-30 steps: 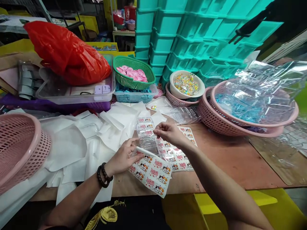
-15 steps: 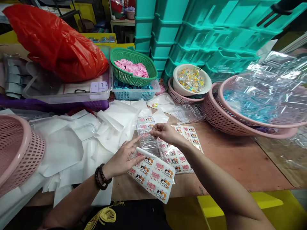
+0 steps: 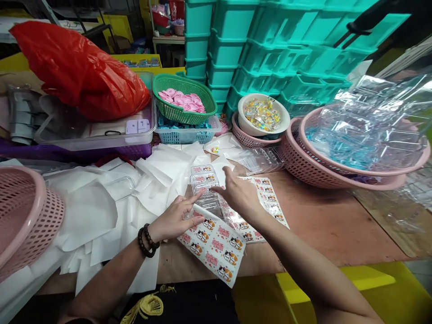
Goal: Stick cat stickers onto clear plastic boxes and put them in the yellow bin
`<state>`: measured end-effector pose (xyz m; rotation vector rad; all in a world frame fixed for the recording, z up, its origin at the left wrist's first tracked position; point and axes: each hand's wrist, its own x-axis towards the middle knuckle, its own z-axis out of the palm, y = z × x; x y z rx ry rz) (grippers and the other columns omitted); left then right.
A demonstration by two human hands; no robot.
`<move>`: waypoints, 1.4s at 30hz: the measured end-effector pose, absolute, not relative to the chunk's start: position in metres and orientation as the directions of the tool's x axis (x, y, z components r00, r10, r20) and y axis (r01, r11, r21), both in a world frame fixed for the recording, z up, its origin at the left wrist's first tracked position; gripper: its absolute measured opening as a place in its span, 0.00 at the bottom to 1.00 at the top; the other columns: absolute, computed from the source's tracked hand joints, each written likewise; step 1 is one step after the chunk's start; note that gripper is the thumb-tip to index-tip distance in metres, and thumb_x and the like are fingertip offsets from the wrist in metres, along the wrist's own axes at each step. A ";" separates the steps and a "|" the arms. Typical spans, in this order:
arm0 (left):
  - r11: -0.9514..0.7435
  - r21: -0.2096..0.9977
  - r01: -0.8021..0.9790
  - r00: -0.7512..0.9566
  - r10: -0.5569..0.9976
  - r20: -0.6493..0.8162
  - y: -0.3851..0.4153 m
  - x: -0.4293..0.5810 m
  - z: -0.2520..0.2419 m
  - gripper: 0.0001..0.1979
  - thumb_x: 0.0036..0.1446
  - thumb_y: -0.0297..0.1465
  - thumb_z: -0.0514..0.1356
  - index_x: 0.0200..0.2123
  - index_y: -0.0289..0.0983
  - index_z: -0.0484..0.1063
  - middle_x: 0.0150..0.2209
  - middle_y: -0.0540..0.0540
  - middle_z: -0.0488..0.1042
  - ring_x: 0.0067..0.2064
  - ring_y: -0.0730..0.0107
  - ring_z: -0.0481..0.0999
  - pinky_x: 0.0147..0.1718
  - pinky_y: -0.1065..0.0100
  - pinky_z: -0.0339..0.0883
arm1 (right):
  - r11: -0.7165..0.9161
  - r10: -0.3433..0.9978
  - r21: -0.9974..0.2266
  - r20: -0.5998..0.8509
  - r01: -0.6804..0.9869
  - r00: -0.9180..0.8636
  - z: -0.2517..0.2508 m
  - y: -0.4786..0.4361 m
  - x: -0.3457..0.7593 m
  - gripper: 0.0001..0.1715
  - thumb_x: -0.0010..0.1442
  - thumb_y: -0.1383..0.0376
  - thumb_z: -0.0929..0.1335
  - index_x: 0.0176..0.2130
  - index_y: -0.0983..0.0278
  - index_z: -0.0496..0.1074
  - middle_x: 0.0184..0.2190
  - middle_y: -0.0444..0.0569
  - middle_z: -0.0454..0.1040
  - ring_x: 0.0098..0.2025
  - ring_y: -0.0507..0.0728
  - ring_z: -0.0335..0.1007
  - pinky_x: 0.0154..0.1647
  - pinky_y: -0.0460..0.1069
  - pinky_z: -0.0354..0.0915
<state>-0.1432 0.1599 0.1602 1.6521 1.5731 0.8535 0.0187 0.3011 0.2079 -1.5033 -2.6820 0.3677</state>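
Note:
My left hand [image 3: 178,216] holds the top edge of a printed sticker sheet [image 3: 216,247] with cats, dogs and pink lettering, its index finger stretched onto the clear plastic boxes [image 3: 207,200]. Stickers show on the far boxes of that row. My right hand [image 3: 238,189] is over the right side of the boxes, thumb and fingers apart, with nothing visible between them. Beneath my right forearm lies a second sticker sheet [image 3: 270,198].
White backing papers [image 3: 91,211] are heaped at left beside a pink basket [image 3: 50,211]. Behind stand a green basket [image 3: 162,101], a white bowl [image 3: 285,121] and teal bins [image 3: 229,54]. Pink baskets [image 3: 303,168] with clear packaging [image 3: 378,117] sit at right.
My right hand has opened from a pinch, its thumb and fingers now spread over the boxes. My left hand stays on the sheet and boxes. The view has shifted slightly.

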 end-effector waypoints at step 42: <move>0.488 0.849 0.206 0.379 0.760 -0.528 0.125 -0.136 0.166 0.23 0.37 0.47 0.74 0.25 0.34 0.74 0.24 0.51 0.75 0.25 0.73 0.71 0.24 0.72 0.63 | 0.488 0.824 -0.849 0.373 0.202 -0.426 0.198 0.195 0.116 0.11 0.63 0.55 0.68 0.35 0.56 0.79 0.34 0.52 0.79 0.36 0.59 0.73 0.40 0.56 0.70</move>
